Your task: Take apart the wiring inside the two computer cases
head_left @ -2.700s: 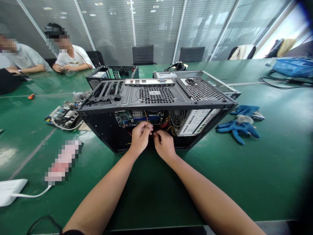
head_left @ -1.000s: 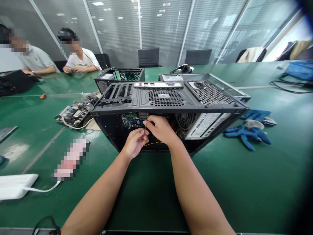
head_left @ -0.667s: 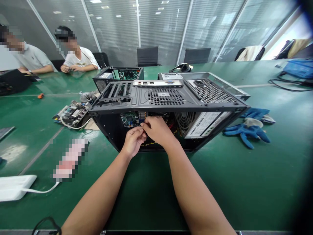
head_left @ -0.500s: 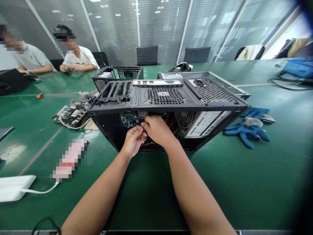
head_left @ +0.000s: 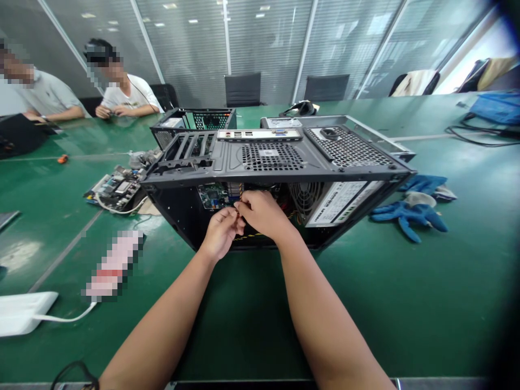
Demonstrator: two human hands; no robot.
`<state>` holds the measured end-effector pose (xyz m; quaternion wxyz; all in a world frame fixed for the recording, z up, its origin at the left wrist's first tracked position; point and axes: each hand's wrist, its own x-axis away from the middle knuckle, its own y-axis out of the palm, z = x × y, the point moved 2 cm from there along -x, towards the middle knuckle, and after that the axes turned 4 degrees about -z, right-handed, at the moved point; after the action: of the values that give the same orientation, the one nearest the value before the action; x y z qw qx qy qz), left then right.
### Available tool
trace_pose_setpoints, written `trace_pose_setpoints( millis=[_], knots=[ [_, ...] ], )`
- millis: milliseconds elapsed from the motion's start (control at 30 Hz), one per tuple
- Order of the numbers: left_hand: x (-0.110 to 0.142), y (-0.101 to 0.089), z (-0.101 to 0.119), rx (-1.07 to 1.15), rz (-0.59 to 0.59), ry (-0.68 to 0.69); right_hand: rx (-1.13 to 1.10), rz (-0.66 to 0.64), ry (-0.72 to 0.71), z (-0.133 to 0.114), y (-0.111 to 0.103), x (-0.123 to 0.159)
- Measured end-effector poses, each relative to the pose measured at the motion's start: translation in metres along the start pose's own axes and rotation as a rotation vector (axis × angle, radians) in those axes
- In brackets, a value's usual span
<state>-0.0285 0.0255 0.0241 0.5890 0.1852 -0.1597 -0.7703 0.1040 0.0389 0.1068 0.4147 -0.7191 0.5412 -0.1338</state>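
A black computer case (head_left: 227, 170) lies in front of me with its open side toward me. At that opening my left hand (head_left: 223, 227) and my right hand (head_left: 262, 211) meet, fingers pinched together. A thin twisted orange-and-black cable (head_left: 241, 188) runs down into their fingertips; the end they pinch is mostly hidden. Behind the hands shows a green motherboard (head_left: 211, 196) inside the case. To their right are a round fan (head_left: 304, 197) and a labelled power supply (head_left: 339, 203). Below the fingers a yellow-and-black cable (head_left: 249, 236) crosses the case.
Left of the case lies a loose circuit board (head_left: 117, 187). Blue gloves (head_left: 416, 214) lie on the right. Behind stand another open case (head_left: 195, 116) and a metal case frame (head_left: 377, 135). A white power bank (head_left: 24, 313) is at left; two people sit at the far left.
The view has shifted slightly. Both hands stay together at the cable, with only small finger movements.
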Motion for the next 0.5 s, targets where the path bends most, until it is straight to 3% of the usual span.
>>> trace_pose_setpoints(
  millis=[300,500],
  knots=[
    [0.007,0.002,0.0,-0.573,0.246,0.402,0.221,0.018,0.025,-0.013,0.008,0.0],
    [0.01,-0.002,0.002,-0.776,0.391,0.477,0.22,0.018,0.028,-0.013,0.008,0.001]
  ],
)
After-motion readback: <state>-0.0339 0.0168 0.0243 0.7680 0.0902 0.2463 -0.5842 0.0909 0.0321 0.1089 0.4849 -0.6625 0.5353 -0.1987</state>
